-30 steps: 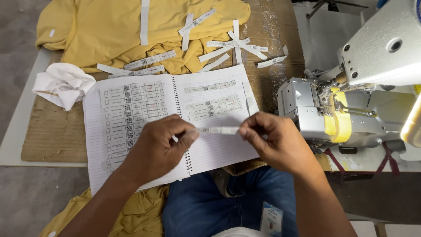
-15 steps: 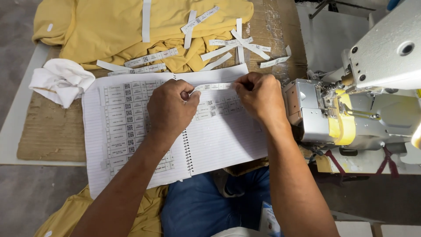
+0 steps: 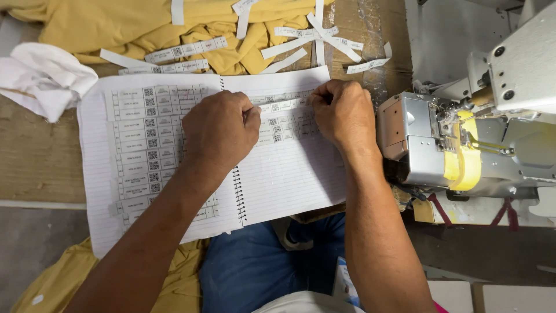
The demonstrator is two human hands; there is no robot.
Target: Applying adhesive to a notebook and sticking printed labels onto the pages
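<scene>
Pressing label strip (image 3: 284, 106) onto notebook (image 3: 289, 174); both hands (image 3: 220, 130) flat.

left hand (image 3: 220, 130) pressing one end of a white label strip (image 3: 282, 106) onto the right page of a spiral notebook (image 3: 289, 174) | right hand (image 3: 343, 113) pinning the other end | yellow cloth (image 3: 145, 23) behind, more strips (image 3: 179, 51) on it | sewing machine (image 3: 463, 139) just right of the notebook

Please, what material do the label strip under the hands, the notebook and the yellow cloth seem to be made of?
Label strip, pressed by the left hand and right hand: thin matte white paper, probably sticker, lying flat. Notebook: lined matte paper with a wire spiral binding. Yellow cloth: soft knit-looking fabric, judging by its loose folds.
</scene>
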